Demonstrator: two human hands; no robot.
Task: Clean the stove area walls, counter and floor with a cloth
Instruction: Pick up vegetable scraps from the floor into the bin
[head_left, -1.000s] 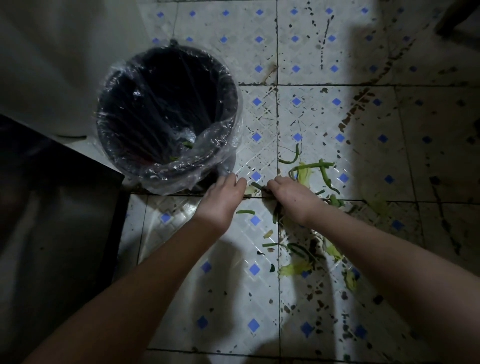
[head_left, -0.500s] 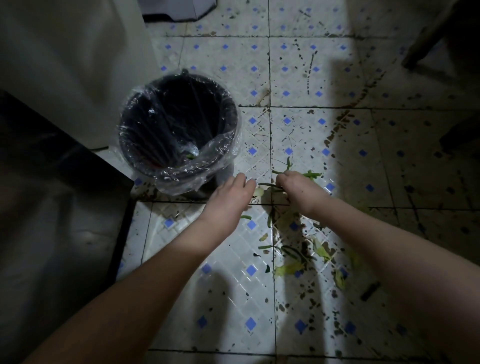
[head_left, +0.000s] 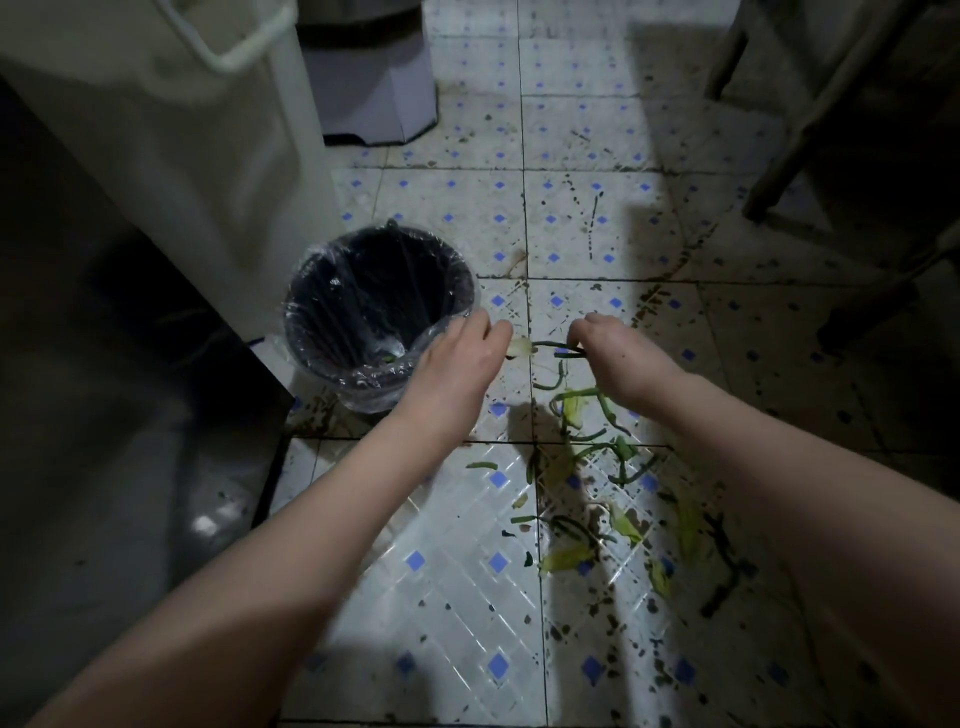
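The right grip (head_left: 615, 356) pinches green stalks (head_left: 550, 344). The left grip (head_left: 457, 358), fingers straight, holds nothing, with the lined bin (head_left: 332, 312) just to its left. More scraps (head_left: 569, 556) litter the stained floor (head_left: 457, 597) beneath both grips.

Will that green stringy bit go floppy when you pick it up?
Likely floppy: the green strip pinched by the right hand already bends in curves. It looks thin, so it is probably very light.

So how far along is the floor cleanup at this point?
Early. A green scrap already lies in the lined bin. In hand: the right hand pinches green strips, the left hand open beside the bin. Left: scattered peelings, dark stains on the tiles; no cloth in view.
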